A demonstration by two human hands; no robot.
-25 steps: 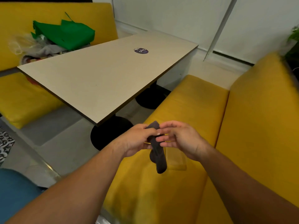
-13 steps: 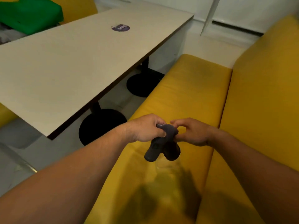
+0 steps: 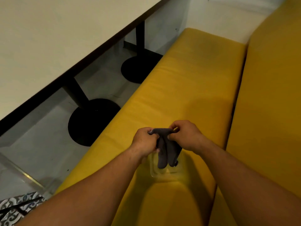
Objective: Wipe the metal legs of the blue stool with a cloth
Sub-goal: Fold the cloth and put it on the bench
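Note:
A dark grey cloth hangs folded between my two hands above the yellow bench seat. My left hand grips its left top edge with curled fingers. My right hand pinches the right top edge. Directly beneath the cloth, a clear plastic container rests on the seat. The blue stool and its metal legs are out of view.
A white table with a dark edge stands to the left on two black pedestal bases. The yellow backrest rises on the right. Grey floor lies between table and bench, and a patterned mat shows at the bottom left.
The view has tilted down and moved closer to the bench. My hands have pulled slightly apart, spreading the cloth's top edge, and the cloth now hangs over the clear container.

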